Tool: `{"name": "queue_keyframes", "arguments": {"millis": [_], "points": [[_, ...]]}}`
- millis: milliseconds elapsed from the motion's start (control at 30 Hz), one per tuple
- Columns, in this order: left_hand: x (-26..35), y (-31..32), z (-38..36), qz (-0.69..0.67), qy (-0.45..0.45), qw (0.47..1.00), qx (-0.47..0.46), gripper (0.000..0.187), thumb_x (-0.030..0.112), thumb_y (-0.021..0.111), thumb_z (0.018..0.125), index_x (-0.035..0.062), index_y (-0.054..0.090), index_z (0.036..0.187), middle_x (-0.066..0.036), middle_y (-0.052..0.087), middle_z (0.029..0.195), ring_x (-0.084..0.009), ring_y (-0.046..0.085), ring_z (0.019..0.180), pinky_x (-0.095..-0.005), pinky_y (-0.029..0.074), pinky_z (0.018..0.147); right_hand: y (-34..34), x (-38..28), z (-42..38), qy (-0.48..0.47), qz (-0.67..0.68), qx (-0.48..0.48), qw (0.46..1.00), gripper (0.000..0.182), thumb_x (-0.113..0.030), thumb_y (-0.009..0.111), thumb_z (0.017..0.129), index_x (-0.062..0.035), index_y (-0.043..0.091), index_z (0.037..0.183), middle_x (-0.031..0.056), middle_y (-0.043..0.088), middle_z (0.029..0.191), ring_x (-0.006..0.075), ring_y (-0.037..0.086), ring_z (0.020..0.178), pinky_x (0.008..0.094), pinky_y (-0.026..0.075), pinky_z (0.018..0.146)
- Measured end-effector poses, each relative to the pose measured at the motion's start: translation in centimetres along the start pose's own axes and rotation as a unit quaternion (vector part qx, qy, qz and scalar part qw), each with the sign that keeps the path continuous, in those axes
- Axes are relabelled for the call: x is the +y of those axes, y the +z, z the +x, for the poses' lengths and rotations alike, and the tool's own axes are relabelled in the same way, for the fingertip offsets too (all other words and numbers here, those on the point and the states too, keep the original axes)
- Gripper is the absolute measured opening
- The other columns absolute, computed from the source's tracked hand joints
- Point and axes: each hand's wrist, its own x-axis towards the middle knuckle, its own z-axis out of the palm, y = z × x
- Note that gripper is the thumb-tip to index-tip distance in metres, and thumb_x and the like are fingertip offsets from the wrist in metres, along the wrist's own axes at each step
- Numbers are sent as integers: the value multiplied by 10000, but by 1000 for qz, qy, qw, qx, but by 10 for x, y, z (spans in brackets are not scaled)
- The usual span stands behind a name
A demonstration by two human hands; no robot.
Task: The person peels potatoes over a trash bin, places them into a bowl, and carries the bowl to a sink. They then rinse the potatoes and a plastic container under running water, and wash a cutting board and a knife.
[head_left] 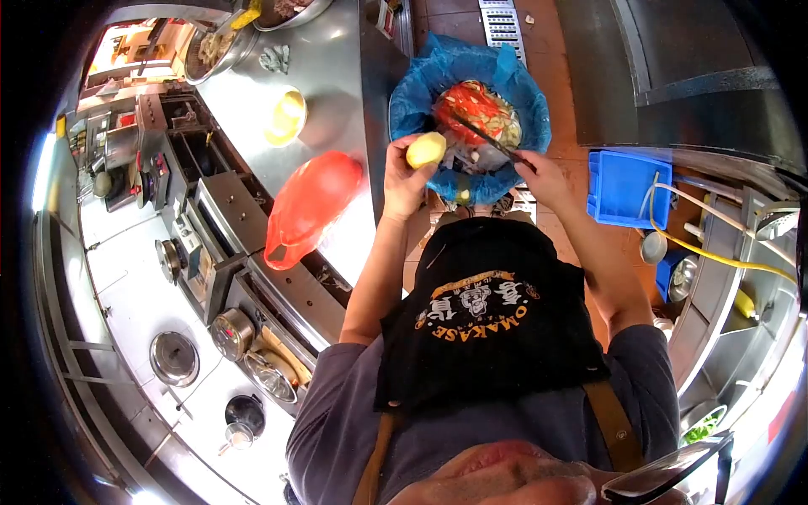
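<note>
Potato (427,150) and knife (481,132), one apiece, at one blue-lined bin (536,105)!
Left hand (406,178) at the bin's eight o'clock, fingers curled round the single potato; right hand (545,178) at four, fingers closed on the knife, blade angled toward ten. Out at nine, one yellow bowl (302,122) on the desk (332,71); one red bag (316,198) at eight; one blue crate (621,189) at four.

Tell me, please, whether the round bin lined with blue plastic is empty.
It is not empty: red material and pale scraps lie inside the blue-lined bin.
</note>
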Motion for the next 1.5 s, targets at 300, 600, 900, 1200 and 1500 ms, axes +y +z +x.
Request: {"name": "queue_keyframes", "arguments": {"millis": [300,600,900,1200,1500], "points": [[78,23,1,-335,-18,939,-80,815,544,652,790,96,353,1403,-188,467,1362,-337,505,1218,-529,431,993,23,4,3,124,271,28,954,346,-156,575,937,1,549,1244,38,623,902,84,575,763,209,484,683],[8,39,29,-303,-251,919,14,527,526,360,967,71,552,1152,-130,642,1071,-272,620,859,-337,467,659,24,-32,1,-7,168,65,984,328,-134,605,920,1,571,1218,43,623,953,104,570,808,245,475,710],[-23,43,10,-270,-226,936,2,355,332,367,925,125,517,1171,-74,601,1112,-231,579,932,-367,455,709,5,-88,-8,-255,-76,133,955,358,-85,663,777,-106,654,1135,114,635,1000,296,615,904,388,506,761],[-36,34,-2,-238,-174,952,83,320,293,493,882,89,474,1127,-136,588,1055,-288,587,938,-394,472,704,1,-36,-3,-146,-40,31,988,324,-135,621,858,-101,620,1180,129,621,1049,321,603,954,378,496,821],[-13,32,11,-183,-177,963,86,346,230,510,887,75,423,1184,-122,541,1092,-269,562,963,-414,488,742,11,-50,-2,-205,-90,100,970,305,-131,624,859,-93,635,1161,114,630,1038,305,612,943,382,506,800]]}}
